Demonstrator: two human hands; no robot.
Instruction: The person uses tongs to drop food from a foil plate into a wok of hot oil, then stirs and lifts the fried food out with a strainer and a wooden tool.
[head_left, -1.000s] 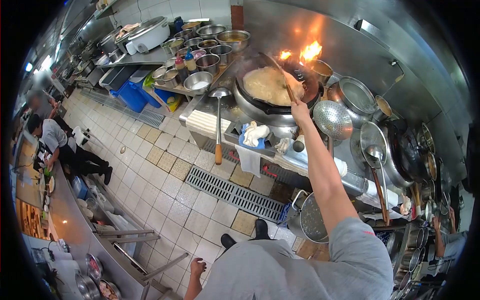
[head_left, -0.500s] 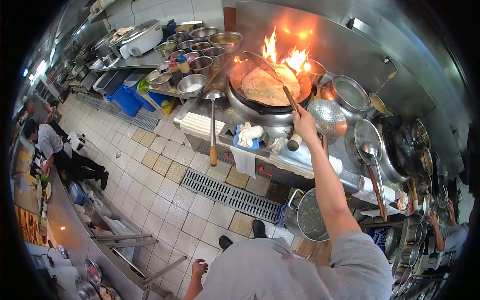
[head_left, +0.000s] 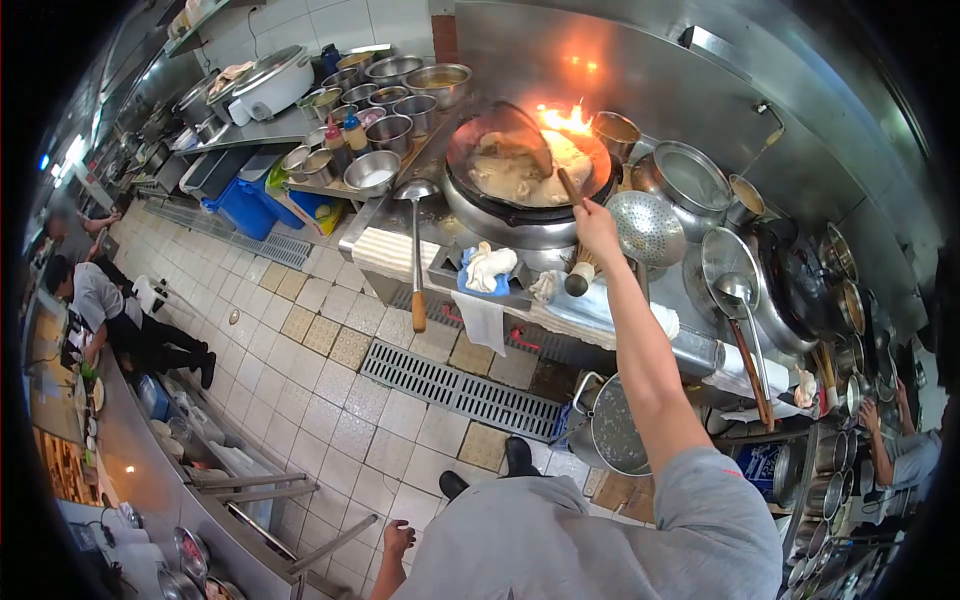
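Observation:
My right hand (head_left: 597, 228) is closed round the wooden handle of a long skimmer (head_left: 567, 186). Its wide, dark round head is tilted over the wok (head_left: 600, 165); blur and steam hide whether it is mesh. Pale food (head_left: 505, 175) in bubbling liquid fills the wok, and flames (head_left: 566, 118) rise at its back right rim. Low at my left side hangs my left hand (head_left: 398, 538), fingers curled in, with nothing visible in it. A perforated strainer (head_left: 646, 228) lies just right of my right hand. The wooden-handled ladle (head_left: 416, 250) rests at the counter's front edge.
Metal bowls (head_left: 373, 172) and squeeze bottles (head_left: 354, 130) crowd the left counter. A large pot (head_left: 621, 425) stands on the floor below my right arm. A second wok (head_left: 800, 285) is at right. A co-worker (head_left: 110, 305) bends over the far-left counter; another person (head_left: 905, 445) is at right.
The skimmer's head has turned from edge-on to showing its round face, and its handle has shifted left and down slightly with my right hand. The flames have shrunk. The liquid looks more stirred.

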